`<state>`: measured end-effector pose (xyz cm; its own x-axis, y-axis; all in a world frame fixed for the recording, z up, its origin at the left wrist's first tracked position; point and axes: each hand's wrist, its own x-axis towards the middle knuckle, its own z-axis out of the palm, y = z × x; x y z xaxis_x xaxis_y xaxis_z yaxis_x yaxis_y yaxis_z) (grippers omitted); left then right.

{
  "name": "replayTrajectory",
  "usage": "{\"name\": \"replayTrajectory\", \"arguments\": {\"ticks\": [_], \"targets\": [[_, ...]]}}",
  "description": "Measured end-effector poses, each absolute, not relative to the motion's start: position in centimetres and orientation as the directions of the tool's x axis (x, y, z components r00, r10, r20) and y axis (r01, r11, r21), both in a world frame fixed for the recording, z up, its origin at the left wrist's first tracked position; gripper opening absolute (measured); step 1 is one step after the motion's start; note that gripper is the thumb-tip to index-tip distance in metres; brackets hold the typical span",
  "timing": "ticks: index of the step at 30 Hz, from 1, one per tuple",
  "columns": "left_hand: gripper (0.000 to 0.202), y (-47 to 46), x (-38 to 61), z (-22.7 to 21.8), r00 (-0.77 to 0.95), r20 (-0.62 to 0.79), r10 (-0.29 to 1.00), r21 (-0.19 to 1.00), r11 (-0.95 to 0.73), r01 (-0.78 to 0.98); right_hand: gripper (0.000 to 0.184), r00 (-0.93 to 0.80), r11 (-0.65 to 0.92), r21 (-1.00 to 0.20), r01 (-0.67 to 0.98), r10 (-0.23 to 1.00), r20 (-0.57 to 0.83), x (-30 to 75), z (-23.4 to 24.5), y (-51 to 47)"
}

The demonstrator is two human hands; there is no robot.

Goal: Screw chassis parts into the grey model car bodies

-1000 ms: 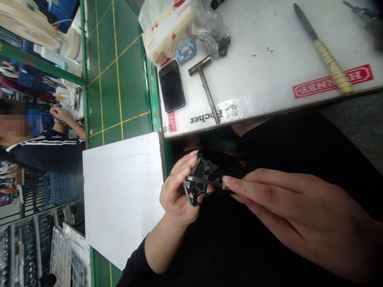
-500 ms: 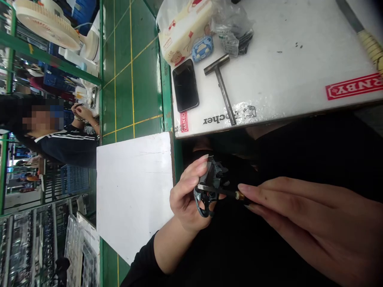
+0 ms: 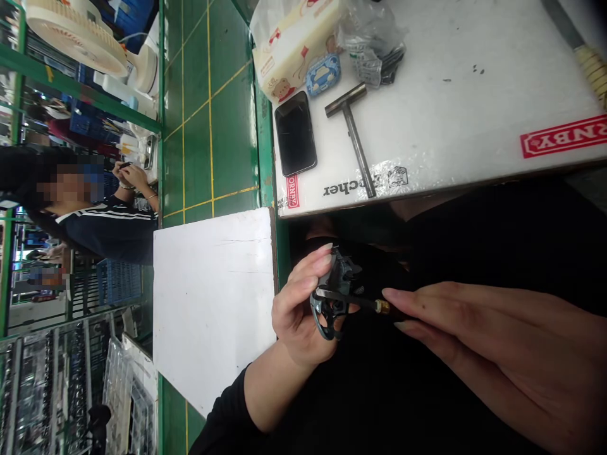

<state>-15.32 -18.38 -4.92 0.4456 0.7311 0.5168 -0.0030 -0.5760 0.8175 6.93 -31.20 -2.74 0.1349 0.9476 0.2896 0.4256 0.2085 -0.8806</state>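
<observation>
My left hand (image 3: 301, 313) is closed around a small dark grey metal part (image 3: 344, 272) with an open, curved frame at one end. The fingertips press on its flat face, and the palm lies under it. My right hand (image 3: 493, 354) pinches a slim, file-like hand tool (image 3: 353, 299) just behind its brass ferrule. The tool's narrow dark blade lies across the part, with its pale tip near the left fingers. Most of the tool's handle is hidden inside the right hand, so its exact kind does not show.
A T-shaped metal tool (image 3: 358, 142), a phone (image 3: 296, 134), a blue case (image 3: 323, 74), a tissue pack (image 3: 289, 54) and a plastic bag (image 3: 374, 47) lie on the white-covered bench. A wrapped-handle blade (image 3: 569, 31) is farther right. A white board (image 3: 213, 291) adjoins the bench; a co-worker (image 3: 109, 221) sits beyond.
Both hands, the metal part and the tool sit very slightly farther right in the view. The grips are the same, and the blade still lies across the part.
</observation>
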Motion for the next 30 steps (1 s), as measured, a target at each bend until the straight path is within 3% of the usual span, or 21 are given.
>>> {"name": "replayTrajectory", "arguments": {"ticks": [4,7,9,12,15,19,24,30], "targets": [[0.063,-18.6,-15.3,-5.0,0.442,0.506,0.741,0.836,-0.548,-0.038,0.078,0.119,0.142,-0.906,0.399,0.972,0.205,7.0,-2.5,-31.3],[0.063,-18.6,-15.2,-5.0,0.437,0.509,0.742,0.838,-0.543,-0.054,0.083,0.109,0.123,-0.901,0.415,0.977,0.184,7.1,-2.4,-31.3],[0.063,-18.5,-15.1,-4.9,0.433,0.513,0.741,0.831,-0.555,-0.034,0.077,0.108,0.149,-0.881,0.448,0.970,0.220,7.3,-2.6,-31.2],[0.064,-18.6,-14.8,-4.8,0.430,0.479,0.765,0.844,-0.536,0.014,0.055,0.100,0.200,-0.852,0.483,0.954,0.281,7.6,-2.8,-30.6],[0.064,-18.7,-14.6,-4.9,0.425,0.410,0.807,0.882,-0.470,0.040,0.037,0.105,0.177,-0.856,0.486,0.960,0.258,7.4,-2.7,-30.1],[0.066,-18.8,-14.4,-5.1,0.391,0.408,0.825,0.875,-0.476,0.090,0.036,0.195,0.084,-0.874,0.480,0.960,0.199,6.6,-2.3,-30.1],[0.065,-18.8,-14.3,-5.2,0.362,0.513,0.778,0.814,-0.575,0.084,0.046,0.140,0.158,-0.861,0.484,0.957,0.255,6.9,-2.8,-30.6],[0.060,-19.4,-14.1,-4.6,0.391,0.377,0.840,0.899,-0.433,0.064,0.044,0.129,0.172,-0.846,0.505,0.954,0.271,7.1,-2.7,-31.0]]}}
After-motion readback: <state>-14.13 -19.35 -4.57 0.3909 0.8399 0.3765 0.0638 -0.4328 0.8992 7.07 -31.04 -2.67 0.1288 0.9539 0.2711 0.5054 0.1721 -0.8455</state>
